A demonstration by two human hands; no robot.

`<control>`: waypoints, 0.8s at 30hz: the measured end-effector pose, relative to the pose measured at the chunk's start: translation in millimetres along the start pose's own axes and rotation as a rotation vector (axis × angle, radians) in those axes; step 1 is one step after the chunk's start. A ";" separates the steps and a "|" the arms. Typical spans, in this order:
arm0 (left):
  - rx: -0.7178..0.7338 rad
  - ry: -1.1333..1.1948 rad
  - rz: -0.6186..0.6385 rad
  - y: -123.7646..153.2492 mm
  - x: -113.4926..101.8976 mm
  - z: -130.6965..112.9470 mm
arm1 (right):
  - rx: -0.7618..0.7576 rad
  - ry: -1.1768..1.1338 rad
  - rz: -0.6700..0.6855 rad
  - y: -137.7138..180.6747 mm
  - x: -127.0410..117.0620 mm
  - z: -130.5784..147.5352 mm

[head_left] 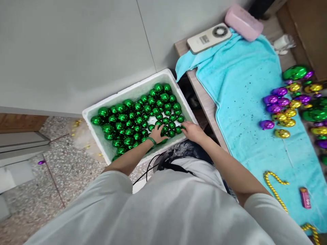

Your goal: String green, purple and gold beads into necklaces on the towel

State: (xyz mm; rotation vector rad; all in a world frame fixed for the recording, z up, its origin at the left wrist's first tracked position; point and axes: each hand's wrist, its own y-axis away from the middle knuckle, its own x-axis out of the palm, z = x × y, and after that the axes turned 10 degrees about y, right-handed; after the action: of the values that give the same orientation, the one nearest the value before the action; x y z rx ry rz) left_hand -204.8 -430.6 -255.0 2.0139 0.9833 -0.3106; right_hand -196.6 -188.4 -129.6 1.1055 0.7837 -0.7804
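A white foam box [122, 87] holds many shiny green baubles [122, 117] of differing sizes. My left hand [158, 134] reaches into it with fingers spread, resting over baubles near the front wall. A green band circles that wrist. At the box's right front corner, my right hand [193, 131] comes over the rim, its fingers bent around a small bit of green bauble. Part of that bauble is hidden by the fingers. Between the hands lie more green baubles, and a patch of white box floor shows behind them.
Right of the box stands a low table under a turquoise towel [237, 92]. On it lie purple baubles [274, 108], gold baubles [282, 133], a gold candy cane [273, 183] and a small red pack [305, 198]. A whitish device [209, 38] and pink container [244, 23] sit behind.
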 end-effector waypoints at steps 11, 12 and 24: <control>0.329 -0.187 0.155 20.8 3.0 21.3 | 0.322 0.185 -0.601 117.5 -16.7 -48.6; 0.381 -0.214 0.184 18.5 2.8 26.2 | 0.443 0.234 -0.659 136.2 -20.8 -63.4; 0.519 -0.561 0.462 37.3 -30.8 55.9 | 0.570 0.218 -0.902 160.1 -24.0 -103.5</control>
State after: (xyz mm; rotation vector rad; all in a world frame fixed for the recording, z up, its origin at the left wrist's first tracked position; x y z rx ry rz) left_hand -190.0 -502.9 -250.6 2.3367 0.0743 -0.8803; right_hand -88.0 -45.0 -62.1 1.3471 1.3211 -1.7373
